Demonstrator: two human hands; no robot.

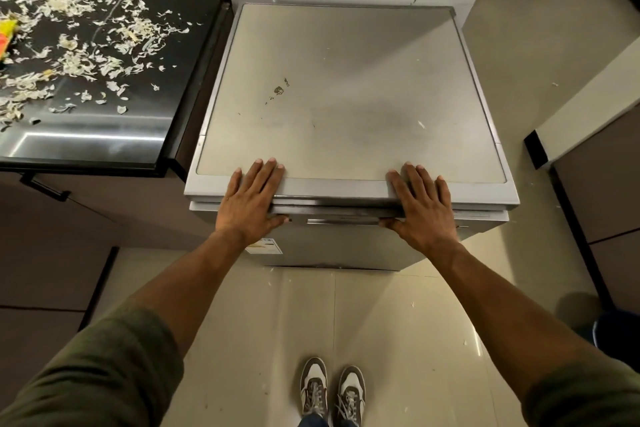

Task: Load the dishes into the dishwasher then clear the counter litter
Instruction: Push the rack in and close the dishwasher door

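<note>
A grey freestanding dishwasher [346, 87] stands against the marble wall, seen from above, its door shut. My left hand [251, 201] lies flat over the front top edge on the left, fingers straight on the top, thumb down at the door's upper edge. My right hand [420, 204] lies the same way on the right side of that edge. To the left, a black counter [104, 135] is strewn with pale shredded litter [86, 55]. No dishes are in view.
A yellow and orange object [6, 38] pokes in at the counter's left edge. Brown cabinets stand below the counter and at the right. A dark blue bin [616, 329] sits on the tiled floor at lower right. Small scraps dot the floor near my shoes.
</note>
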